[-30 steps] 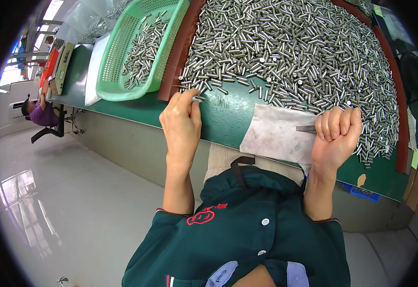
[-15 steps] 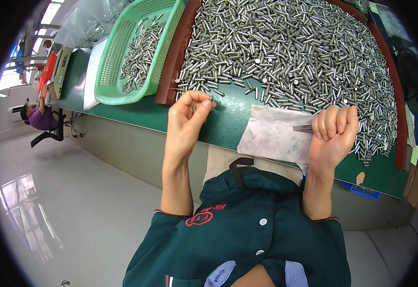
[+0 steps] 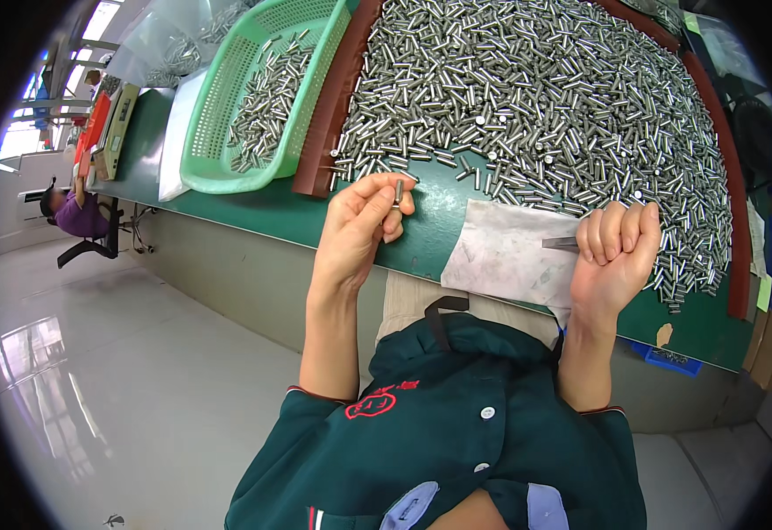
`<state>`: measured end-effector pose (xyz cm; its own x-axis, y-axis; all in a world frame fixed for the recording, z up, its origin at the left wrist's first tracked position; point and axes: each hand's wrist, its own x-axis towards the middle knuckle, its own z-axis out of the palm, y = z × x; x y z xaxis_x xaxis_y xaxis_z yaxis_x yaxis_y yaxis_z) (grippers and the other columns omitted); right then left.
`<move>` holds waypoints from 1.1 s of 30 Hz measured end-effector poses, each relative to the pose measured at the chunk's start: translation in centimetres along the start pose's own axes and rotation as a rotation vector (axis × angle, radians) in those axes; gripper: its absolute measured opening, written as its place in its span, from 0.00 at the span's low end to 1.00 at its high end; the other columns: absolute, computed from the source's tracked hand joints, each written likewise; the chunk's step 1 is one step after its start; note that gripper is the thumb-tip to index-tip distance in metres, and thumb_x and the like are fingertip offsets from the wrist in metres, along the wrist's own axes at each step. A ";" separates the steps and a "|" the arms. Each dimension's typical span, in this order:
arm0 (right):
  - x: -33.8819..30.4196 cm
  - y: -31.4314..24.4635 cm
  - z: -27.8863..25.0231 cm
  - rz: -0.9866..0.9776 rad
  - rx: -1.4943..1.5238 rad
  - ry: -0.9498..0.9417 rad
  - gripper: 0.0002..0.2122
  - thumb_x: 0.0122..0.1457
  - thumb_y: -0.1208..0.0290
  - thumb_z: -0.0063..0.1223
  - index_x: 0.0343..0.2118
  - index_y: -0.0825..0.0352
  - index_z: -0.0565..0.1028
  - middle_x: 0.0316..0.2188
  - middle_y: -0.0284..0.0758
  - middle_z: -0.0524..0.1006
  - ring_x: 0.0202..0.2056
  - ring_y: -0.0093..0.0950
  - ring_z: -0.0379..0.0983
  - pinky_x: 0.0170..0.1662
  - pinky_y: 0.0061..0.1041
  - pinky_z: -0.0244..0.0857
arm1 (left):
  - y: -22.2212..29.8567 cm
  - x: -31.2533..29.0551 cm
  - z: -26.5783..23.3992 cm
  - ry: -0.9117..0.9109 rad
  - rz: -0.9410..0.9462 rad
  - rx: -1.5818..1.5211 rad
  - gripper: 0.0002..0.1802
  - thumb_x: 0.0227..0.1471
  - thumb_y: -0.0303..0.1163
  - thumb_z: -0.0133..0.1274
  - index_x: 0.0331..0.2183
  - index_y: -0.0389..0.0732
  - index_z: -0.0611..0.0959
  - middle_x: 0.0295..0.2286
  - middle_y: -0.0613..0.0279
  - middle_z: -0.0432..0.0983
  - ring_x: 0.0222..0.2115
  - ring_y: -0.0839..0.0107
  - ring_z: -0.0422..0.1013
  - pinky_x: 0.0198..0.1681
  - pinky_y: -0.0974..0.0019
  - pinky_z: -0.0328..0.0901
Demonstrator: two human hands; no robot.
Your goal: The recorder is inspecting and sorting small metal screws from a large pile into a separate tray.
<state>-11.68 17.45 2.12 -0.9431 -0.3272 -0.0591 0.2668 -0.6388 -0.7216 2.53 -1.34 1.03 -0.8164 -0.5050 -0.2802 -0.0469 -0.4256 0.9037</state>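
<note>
Fingers [image 3: 370,186] of the left hand [image 3: 349,228] pinch one pin [image 3: 398,193], held near the left front of the pile [image 3: 536,106]. Pin is a slim, straight cylinder, silvery grey and shiny; surface marks too small to tell. Rightward, a creased, grey-smudged white cloth [image 3: 500,252] lies on the bench [image 3: 421,234]. Flat grey tool [image 3: 559,243] juts over it, clenched in the right hand [image 3: 613,256].

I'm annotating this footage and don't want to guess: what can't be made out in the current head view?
All in the head view:
- Flat grey metal implement: its rear is hidden by the right hand's curled fingers.
- Small silver metal cylinder: partly covered by the left hand's thumb and finger.
- Green perforated plastic basket: far end cut off by the top edge.
- Blue plastic tray: partly hidden by the tabletop; contents too small.
</note>
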 end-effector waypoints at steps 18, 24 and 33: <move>0.1 -0.1 -0.1 -0.001 -0.009 -0.020 0.18 0.60 0.64 0.28 0.13 0.60 0.51 0.07 0.26 0.49 0.10 0.16 0.39 0.13 0.17 0.37 | 0.6 -0.2 -0.3 -0.019 -0.060 -0.136 0.11 0.52 0.31 0.39 0.32 0.33 0.72 0.18 0.63 0.66 0.15 0.80 0.59 0.18 0.79 0.55; 0.1 0.0 -0.1 0.012 -0.004 0.003 0.18 0.59 0.64 0.28 0.12 0.60 0.51 0.07 0.26 0.49 0.10 0.16 0.39 0.13 0.17 0.37 | 1.3 -0.8 -0.8 0.181 0.216 0.361 0.12 0.50 0.31 0.44 0.19 0.35 0.72 0.14 0.70 0.60 0.15 0.83 0.55 0.17 0.78 0.49; 0.2 0.1 0.0 0.002 0.008 -0.007 0.18 0.59 0.64 0.29 0.12 0.59 0.51 0.07 0.25 0.49 0.10 0.16 0.39 0.13 0.16 0.37 | 0.4 0.4 -1.7 0.321 0.664 1.401 0.07 0.38 0.23 0.51 0.27 0.41 0.78 0.15 0.54 0.69 0.17 0.60 0.66 0.20 0.62 0.59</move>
<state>-11.78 17.30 2.04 -0.9412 -0.3332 -0.0560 0.2705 -0.6439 -0.7157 3.18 -2.98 0.72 -0.7647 -0.5201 0.3805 -0.3662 0.8365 0.4076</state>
